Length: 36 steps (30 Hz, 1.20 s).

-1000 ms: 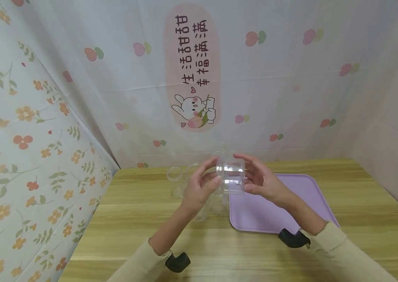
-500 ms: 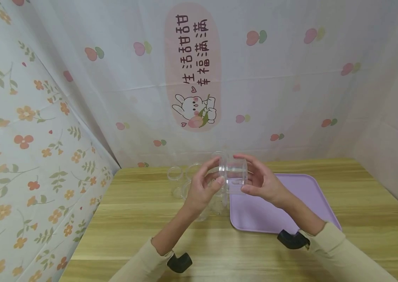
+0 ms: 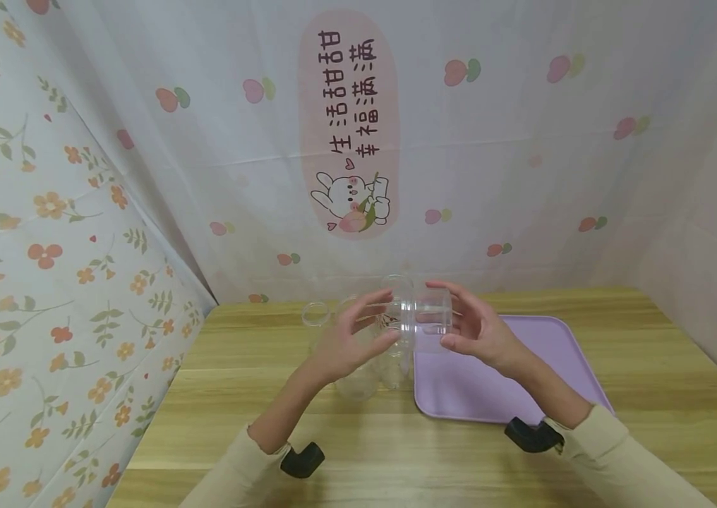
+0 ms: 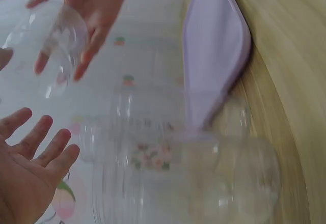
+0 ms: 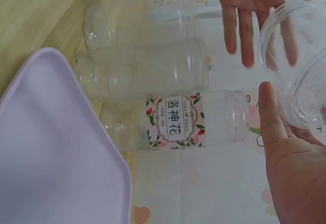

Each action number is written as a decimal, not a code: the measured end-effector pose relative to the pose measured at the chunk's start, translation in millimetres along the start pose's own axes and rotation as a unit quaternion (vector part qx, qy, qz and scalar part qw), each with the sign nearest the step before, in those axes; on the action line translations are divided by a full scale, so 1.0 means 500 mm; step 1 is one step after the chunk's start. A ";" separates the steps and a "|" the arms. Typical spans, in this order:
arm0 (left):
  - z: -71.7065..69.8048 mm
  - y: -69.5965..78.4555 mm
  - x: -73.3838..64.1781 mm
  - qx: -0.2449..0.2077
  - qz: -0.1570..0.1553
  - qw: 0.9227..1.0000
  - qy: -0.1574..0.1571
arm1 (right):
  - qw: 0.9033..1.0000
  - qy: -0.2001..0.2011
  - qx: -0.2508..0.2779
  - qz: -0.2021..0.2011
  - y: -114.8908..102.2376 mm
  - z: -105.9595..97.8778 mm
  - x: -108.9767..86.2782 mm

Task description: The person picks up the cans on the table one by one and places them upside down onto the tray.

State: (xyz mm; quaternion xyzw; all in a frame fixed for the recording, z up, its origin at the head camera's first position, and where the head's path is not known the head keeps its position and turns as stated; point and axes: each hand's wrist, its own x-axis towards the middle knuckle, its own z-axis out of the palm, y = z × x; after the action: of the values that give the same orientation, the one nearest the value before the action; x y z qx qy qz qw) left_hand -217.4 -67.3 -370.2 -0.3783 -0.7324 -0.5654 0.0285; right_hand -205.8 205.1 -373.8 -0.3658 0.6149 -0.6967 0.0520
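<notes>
Drawn back to the left since half a second ago, the left hand [image 3: 347, 346] has let its fingers come away from the clear jar [image 3: 430, 310], which has slid a little to the right. Its fingers are now spread and loosely bent, grasping nothing, just beside the jar's ringed end; whether the thumb touches that end cannot be told. The right hand [image 3: 484, 335] grips the jar from the other side, thumb near and fingers behind. The jar lies on its side in the air above the table [image 3: 390, 455], its ringed end toward the left hand, and in the head view it overlaps the far left corner of the purple tray [image 3: 485, 381].

More clear jars stand upright on the table, left of the tray. The right wrist view shows a labelled jar [image 5: 175, 119] with a pink flowered label and Chinese writing, next to a wider jar [image 5: 147, 71]. Behind the table hangs a pale curtain [image 3: 517, 169] printed with fruit and a rabbit, and a flowered cloth [image 3: 66, 233] hangs on the left.
</notes>
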 end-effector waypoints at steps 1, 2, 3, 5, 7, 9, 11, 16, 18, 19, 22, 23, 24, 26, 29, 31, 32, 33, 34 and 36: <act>-0.007 -0.002 -0.004 0.031 -0.002 0.999 0.004 | 1.000 0.001 -0.001 0.000 0.000 -0.002 -0.002; -0.013 -0.004 -0.008 0.059 -0.003 0.998 0.008 | 1.000 0.001 -0.002 0.001 0.000 -0.004 -0.004; -0.020 -0.005 -0.012 0.089 -0.004 0.996 0.012 | 1.000 0.002 -0.005 0.001 -0.001 -0.006 -0.006; -0.031 -0.009 -0.020 0.132 -0.007 0.991 0.012 | 1.000 0.002 -0.007 0.003 -0.002 -0.009 -0.009; -0.040 -0.013 -0.027 0.169 -0.009 0.986 0.005 | 1.000 0.003 -0.007 0.005 -0.004 -0.012 -0.011; -0.046 -0.018 -0.032 0.202 -0.005 0.979 -0.007 | 1.000 0.004 -0.008 0.008 -0.005 -0.014 -0.014; -0.050 -0.023 -0.036 0.236 -0.004 0.971 -0.024 | 1.000 0.003 -0.008 0.009 -0.006 -0.015 -0.016; -0.048 -0.032 -0.042 0.286 0.001 0.957 -0.048 | 1.000 0.000 -0.015 0.010 -0.006 -0.021 -0.022; -0.047 -0.035 -0.043 0.293 0.004 0.955 -0.049 | 1.000 0.002 -0.018 0.011 -0.007 -0.023 -0.025; -0.047 -0.036 -0.044 0.297 0.004 0.954 -0.051 | 1.000 0.003 -0.020 0.012 -0.007 -0.025 -0.027; -0.046 -0.039 -0.045 0.308 0.006 0.950 -0.054 | 0.999 0.007 -0.032 0.017 -0.010 -0.029 -0.034; -0.046 -0.041 -0.046 0.313 0.007 0.948 -0.055 | 0.999 0.007 -0.036 0.018 -0.010 -0.031 -0.036; -0.046 -0.042 -0.046 0.318 0.008 0.946 -0.057 | 0.999 0.008 -0.041 0.021 -0.010 -0.033 -0.038; -0.046 -0.043 -0.048 0.326 0.012 0.943 -0.059 | 0.998 0.012 -0.050 0.029 -0.011 -0.037 -0.043; -0.045 -0.044 -0.049 0.334 0.021 0.940 -0.059 | 0.998 0.015 -0.056 0.037 -0.010 -0.045 -0.052; -0.045 -0.043 -0.049 0.335 0.024 0.940 -0.059 | 0.997 0.018 -0.061 0.042 -0.009 -0.051 -0.057; -0.045 -0.044 -0.049 0.336 0.023 0.940 -0.058 | 0.997 0.019 -0.061 0.045 -0.009 -0.053 -0.059; -0.045 -0.043 -0.049 0.334 0.022 0.940 -0.059 | 0.997 0.019 -0.059 0.046 -0.009 -0.056 -0.062; -0.045 -0.044 -0.049 0.334 0.020 0.941 -0.059 | 0.997 0.019 -0.061 0.047 -0.009 -0.058 -0.064; -0.044 -0.044 -0.049 0.331 0.017 0.942 -0.060 | 0.997 0.017 -0.062 0.049 -0.009 -0.063 -0.070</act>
State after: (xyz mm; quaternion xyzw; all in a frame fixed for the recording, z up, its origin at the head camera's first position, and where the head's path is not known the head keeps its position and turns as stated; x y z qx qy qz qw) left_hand -221.6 -100.6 -391.7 -0.3929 -0.8721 -0.2669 0.1174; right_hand -196.8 250.1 -384.4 -0.3259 0.6748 -0.6600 0.0532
